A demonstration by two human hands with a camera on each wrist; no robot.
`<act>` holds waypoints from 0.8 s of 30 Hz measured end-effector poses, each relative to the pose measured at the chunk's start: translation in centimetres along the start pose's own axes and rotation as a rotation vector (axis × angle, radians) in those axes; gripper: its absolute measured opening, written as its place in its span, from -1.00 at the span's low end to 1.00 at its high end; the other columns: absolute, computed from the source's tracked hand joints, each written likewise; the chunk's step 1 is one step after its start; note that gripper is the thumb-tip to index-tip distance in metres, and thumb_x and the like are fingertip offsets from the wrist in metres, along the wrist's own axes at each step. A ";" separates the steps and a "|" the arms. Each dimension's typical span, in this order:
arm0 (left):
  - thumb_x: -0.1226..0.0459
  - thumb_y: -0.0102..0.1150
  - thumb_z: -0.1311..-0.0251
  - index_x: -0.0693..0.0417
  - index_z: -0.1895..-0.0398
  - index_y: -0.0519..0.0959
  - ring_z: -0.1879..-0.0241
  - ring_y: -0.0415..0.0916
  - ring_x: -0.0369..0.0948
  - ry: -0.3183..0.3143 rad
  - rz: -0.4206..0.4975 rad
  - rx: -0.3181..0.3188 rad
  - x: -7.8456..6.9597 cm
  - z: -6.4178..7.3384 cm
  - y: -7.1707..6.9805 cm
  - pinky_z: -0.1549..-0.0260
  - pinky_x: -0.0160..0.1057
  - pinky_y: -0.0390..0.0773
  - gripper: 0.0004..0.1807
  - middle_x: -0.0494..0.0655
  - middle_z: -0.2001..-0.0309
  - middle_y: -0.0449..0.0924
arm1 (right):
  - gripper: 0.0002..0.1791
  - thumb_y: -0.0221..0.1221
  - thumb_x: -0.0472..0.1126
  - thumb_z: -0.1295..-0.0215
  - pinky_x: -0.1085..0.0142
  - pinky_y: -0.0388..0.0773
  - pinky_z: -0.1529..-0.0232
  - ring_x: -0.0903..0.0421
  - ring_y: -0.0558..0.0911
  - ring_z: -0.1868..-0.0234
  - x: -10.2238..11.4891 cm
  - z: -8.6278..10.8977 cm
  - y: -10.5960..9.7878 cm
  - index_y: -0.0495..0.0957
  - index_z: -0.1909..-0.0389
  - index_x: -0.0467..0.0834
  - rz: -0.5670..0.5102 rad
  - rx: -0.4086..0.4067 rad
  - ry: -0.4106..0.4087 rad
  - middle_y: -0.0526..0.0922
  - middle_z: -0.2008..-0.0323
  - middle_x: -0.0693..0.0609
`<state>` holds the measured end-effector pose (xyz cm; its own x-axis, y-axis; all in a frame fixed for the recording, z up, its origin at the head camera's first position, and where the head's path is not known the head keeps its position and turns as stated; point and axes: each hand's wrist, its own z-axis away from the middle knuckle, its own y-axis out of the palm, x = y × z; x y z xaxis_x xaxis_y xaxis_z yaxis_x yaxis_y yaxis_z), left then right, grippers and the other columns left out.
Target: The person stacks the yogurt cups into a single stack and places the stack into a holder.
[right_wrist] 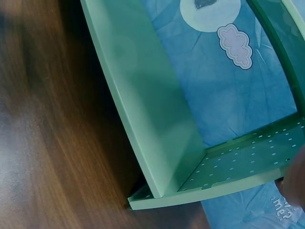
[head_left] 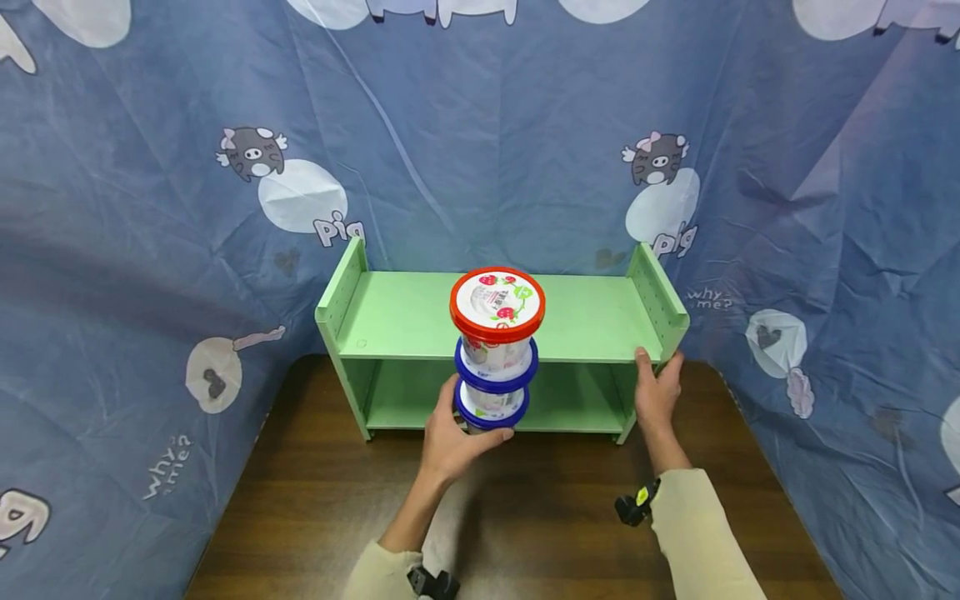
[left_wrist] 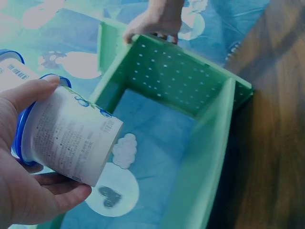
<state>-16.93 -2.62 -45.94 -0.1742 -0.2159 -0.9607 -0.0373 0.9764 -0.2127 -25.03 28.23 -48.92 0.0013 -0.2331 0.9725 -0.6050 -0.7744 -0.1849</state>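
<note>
My left hand [head_left: 452,442] grips the lowest of a stack of tubs, thumb and fingers curled round it near its blue lid. The top tub [head_left: 497,305] has a red-rimmed lid with strawberries printed on it; the middle tub [head_left: 497,365] and the bottom tub [left_wrist: 71,133] have blue rims. The stack is held up in front of a small green two-tier shelf [head_left: 585,312]. At the shelf's right side my right hand [head_left: 658,392] grips the side panel, with the thumb over the upper board's front edge and the fingers on the outside.
The shelf stands on a brown wooden table [head_left: 555,517], close to a blue cloth backdrop [head_left: 480,150] printed with pigs. Its side panels [left_wrist: 171,71] are perforated, and its lower board [right_wrist: 143,95] sits just above the table. Wrist cameras [head_left: 433,583] are strapped to both arms.
</note>
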 end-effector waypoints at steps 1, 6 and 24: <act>0.19 0.65 0.29 0.00 -0.44 0.28 -0.16 0.54 0.01 0.003 0.004 0.001 -0.2 -0.1 -0.1 -0.06 -0.05 0.59 0.09 0.09 -0.22 0.57 | -0.33 0.11 0.05 -0.43 -0.06 0.16 -0.50 -0.19 0.30 -0.47 0.0 0.0 0.0 0.18 -0.45 -0.08 -0.002 -0.001 0.000 0.36 -0.43 -0.24; 0.18 0.64 0.23 -0.06 -0.44 0.28 -0.16 0.54 -0.01 0.014 0.011 0.014 -1.6 -0.8 -0.7 -0.10 -0.01 0.58 0.06 0.05 -0.23 0.57 | -0.34 0.12 0.04 -0.43 -0.06 0.17 -0.49 -0.20 0.31 -0.46 0.0 0.0 0.0 0.20 -0.43 -0.10 -0.007 -0.008 -0.006 0.38 -0.41 -0.26; 0.15 0.64 0.26 -0.15 -0.43 0.28 -0.18 0.55 0.00 -0.014 -0.016 0.006 -5.4 -3.8 -1.2 -0.15 0.10 0.57 0.07 0.00 -0.24 0.57 | -0.33 0.11 0.03 -0.45 -0.04 0.15 -0.51 -0.17 0.28 -0.49 0.1 0.2 0.1 0.16 -0.47 -0.11 -0.017 -0.006 -0.004 0.35 -0.44 -0.23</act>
<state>-19.69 -2.62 -39.81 -0.1594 -0.2316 -0.9597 -0.0344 0.9728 -0.2290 -24.96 28.02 -48.92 0.0152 -0.2224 0.9748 -0.6098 -0.7747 -0.1673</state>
